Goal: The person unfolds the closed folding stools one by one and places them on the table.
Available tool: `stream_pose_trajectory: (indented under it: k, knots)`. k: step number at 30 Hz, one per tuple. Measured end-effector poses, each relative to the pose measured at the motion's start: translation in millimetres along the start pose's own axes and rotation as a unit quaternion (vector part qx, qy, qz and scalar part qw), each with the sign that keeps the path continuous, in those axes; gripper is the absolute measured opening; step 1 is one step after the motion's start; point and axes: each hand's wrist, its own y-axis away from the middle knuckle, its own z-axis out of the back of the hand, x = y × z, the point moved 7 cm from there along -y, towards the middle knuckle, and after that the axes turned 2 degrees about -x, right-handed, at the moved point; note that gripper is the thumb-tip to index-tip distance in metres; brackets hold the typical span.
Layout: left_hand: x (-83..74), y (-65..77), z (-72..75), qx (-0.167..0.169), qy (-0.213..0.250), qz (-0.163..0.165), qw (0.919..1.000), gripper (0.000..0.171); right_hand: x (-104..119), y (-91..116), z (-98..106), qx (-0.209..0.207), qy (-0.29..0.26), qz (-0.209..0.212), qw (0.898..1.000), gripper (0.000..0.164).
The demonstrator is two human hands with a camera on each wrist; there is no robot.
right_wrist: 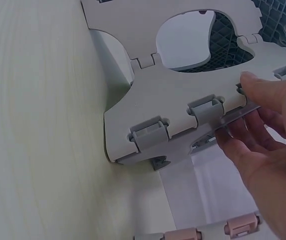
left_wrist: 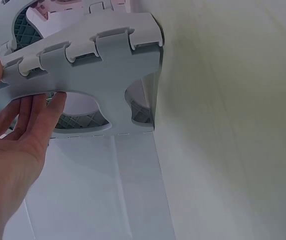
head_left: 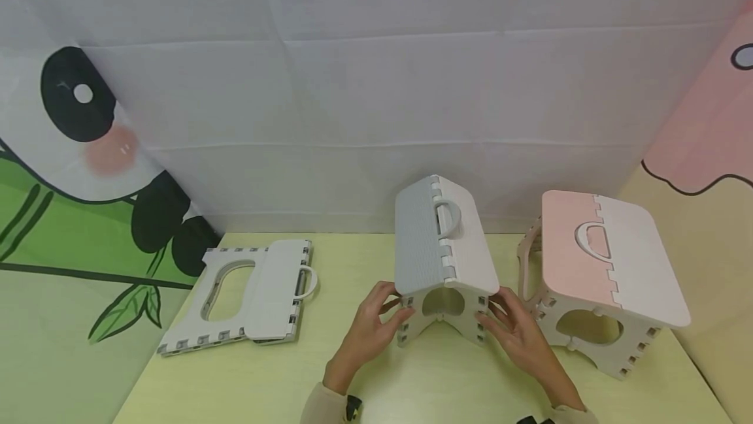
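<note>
A grey-and-white folding step stool [head_left: 419,234] stands in the middle of the table, its top bent up into a ridge like a roof, with a loop handle on the ridge. My left hand [head_left: 374,327] grips the stool's left side by the front corner; in the left wrist view its fingers [left_wrist: 55,107] reach into the opening of the grey side panel. On the opposite side, my right hand [head_left: 518,331] holds the right front corner. The right wrist view shows the thumb on the hinged front panel [right_wrist: 147,95], with the other fingers behind the edge.
To the right stands an opened pink-and-white folding stool [head_left: 573,241], close to my right hand. A white folding stool [head_left: 276,293] lies folded flat on the left of the pale table [head_left: 347,260]. Behind the table hangs a white cloth [head_left: 376,97] with cartoon prints at both sides.
</note>
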Motion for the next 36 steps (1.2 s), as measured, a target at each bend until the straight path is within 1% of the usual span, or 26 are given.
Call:
stream_pose_trajectory:
  k: [6, 11, 19, 26, 31, 36]
  knots:
    - [0.3, 0.6, 1.3, 0.003, 0.001, 0.004, 1.0000, 0.041, 1, 0, 1, 0.003, 0.000, 0.020, 1.000, 0.059]
    - [0.3, 0.3, 1.6, 0.007, 0.001, 0.009, 0.9999, 0.040, 1, 0, 2, 0.003, -0.003, 0.020, 1.000, 0.059]
    - [-3.1, -0.3, 1.7, 0.016, -0.030, -0.006, 0.9994, 0.042, 2, -1, 2, 0.012, 0.008, 0.018, 1.000, 0.059]
    - [-5.6, -1.1, 4.1, 0.011, -0.051, -0.014, 0.9986, 0.045, 8, -3, -1, 0.020, 0.022, 0.004, 1.000, 0.061]
    - [-6.7, -1.1, 5.3, 0.005, -0.072, -0.008, 0.9974, 0.047, 11, -4, -2, 0.018, 0.051, -0.006, 0.999, 0.066]
    - [-8.0, -1.0, 8.9, -0.006, -0.077, 0.015, 0.9969, 0.048, 18, -6, 0, 0.007, 0.095, -0.007, 0.995, 0.070]
